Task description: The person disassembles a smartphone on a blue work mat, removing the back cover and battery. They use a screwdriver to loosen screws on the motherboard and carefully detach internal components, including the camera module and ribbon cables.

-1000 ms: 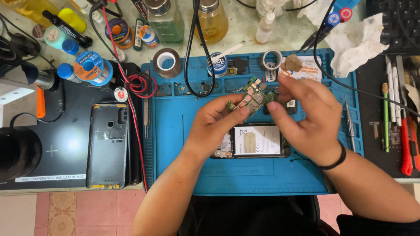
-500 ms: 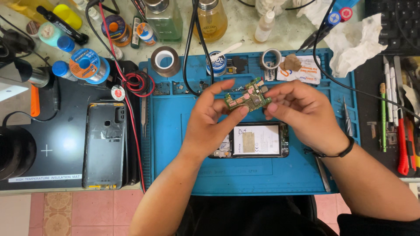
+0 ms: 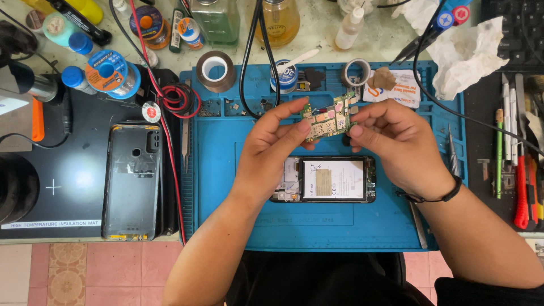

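Both hands hold a small green circuit board (image 3: 330, 117) above the blue work mat (image 3: 226, 153). My left hand (image 3: 271, 152) pinches its left end between thumb and fingers. My right hand (image 3: 399, 144) grips its right end; a black band circles that wrist. Below the hands an opened phone (image 3: 328, 179) lies flat on the mat with its white-labelled battery facing up.
A black phone back cover (image 3: 132, 180) lies on the dark insulation mat (image 3: 56, 204) at left. Tape rolls (image 3: 215, 70), solder spools, bottles and red and black cables crowd the back. Tweezers (image 3: 186, 141) lie on the mat's left. Hand tools (image 3: 521, 187) line the right edge beside crumpled tissue (image 3: 467, 54).
The board has been lifted a little and turned between both hands; the fingers have shifted to pinch its two ends. The phone below has stayed put.
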